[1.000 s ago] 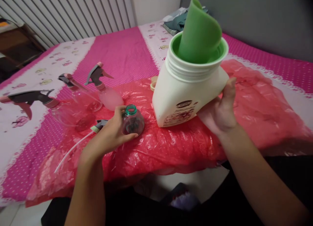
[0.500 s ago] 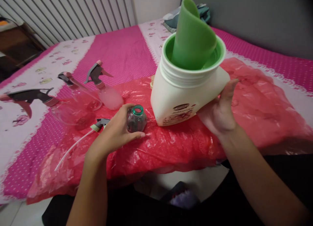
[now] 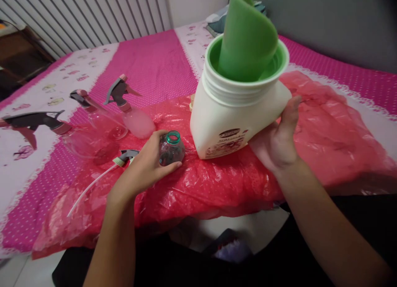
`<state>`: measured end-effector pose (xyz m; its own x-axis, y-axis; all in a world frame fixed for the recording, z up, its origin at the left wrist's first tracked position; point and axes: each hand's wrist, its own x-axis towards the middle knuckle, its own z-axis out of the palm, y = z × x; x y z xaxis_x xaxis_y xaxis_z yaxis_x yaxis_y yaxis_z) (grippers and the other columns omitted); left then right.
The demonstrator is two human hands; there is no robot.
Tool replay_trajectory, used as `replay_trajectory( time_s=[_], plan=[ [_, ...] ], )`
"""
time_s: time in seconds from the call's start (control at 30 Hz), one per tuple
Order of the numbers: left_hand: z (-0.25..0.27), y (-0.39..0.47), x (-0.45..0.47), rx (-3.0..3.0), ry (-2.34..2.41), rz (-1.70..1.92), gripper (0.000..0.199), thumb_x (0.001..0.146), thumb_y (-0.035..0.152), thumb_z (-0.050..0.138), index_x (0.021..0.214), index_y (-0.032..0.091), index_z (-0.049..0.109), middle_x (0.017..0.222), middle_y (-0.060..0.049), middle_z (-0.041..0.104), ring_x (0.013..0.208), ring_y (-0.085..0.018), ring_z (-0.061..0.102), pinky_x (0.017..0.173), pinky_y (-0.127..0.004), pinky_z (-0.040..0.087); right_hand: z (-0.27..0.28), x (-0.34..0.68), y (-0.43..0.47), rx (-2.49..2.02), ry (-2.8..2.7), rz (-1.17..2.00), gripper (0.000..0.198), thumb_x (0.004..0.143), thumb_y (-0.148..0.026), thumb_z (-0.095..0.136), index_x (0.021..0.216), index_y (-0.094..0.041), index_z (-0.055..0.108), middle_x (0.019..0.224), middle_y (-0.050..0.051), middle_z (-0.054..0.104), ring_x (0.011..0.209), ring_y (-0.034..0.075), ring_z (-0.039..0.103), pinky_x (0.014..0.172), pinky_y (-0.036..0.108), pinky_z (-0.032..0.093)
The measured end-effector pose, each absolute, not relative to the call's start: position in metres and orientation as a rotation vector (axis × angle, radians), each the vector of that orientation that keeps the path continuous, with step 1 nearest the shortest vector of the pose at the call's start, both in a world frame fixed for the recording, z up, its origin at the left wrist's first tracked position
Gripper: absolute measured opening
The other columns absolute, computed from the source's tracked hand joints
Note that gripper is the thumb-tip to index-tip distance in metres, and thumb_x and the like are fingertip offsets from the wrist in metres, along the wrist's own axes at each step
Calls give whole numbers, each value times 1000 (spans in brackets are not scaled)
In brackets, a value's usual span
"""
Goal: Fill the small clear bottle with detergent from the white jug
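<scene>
Left hand [image 3: 149,161]: curled partway round the small bottle [image 3: 173,154], thumb along its near side. Bottle stood upright on the red plastic sheet [image 3: 198,192], uncapped, green neck facing up. Right hand [image 3: 277,148]: palm and thumb held the white jug [image 3: 235,117] at its lower right; other fingers hidden. Jug was tilted, just right of the bottle, with a green spout [image 3: 248,43] in its mouth. Loose spray head [image 3: 125,155] lay left of the bottle, beside the left hand.
</scene>
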<state>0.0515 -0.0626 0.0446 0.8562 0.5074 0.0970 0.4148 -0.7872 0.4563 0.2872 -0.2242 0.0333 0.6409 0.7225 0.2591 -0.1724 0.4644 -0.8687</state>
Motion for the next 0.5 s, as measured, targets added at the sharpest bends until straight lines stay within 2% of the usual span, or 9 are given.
replay_trajectory(
  time_s=[0.2, 0.33, 0.5],
  plan=[
    [45, -63, 51, 2607, 674, 311, 71, 84, 51, 72, 139, 21, 40, 135, -12, 57, 123, -33, 61, 107, -50, 51, 35, 283, -223, -914, -655, 576, 56, 86, -85, 37, 105, -43, 70, 144, -13, 61, 156, 18, 28, 124, 39, 41],
    [46, -64, 52, 2602, 690, 299, 71, 83, 51, 72, 139, 21, 40, 134, -11, 58, 122, -34, 62, 106, -51, 52, 34, 283, -223, -907, -657, 581, 58, 88, -83, 36, 113, -43, 69, 146, -12, 60, 156, 20, 29, 124, 44, 41],
    [46, -65, 52, 2619, 695, 306, 72, 83, 52, 72, 139, 21, 40, 135, -12, 58, 121, -34, 62, 105, -50, 53, 33, 285, -223, -889, -693, 580, 57, 85, -86, 38, 111, -45, 69, 143, -11, 62, 156, 19, 27, 126, 44, 39]
  ],
)
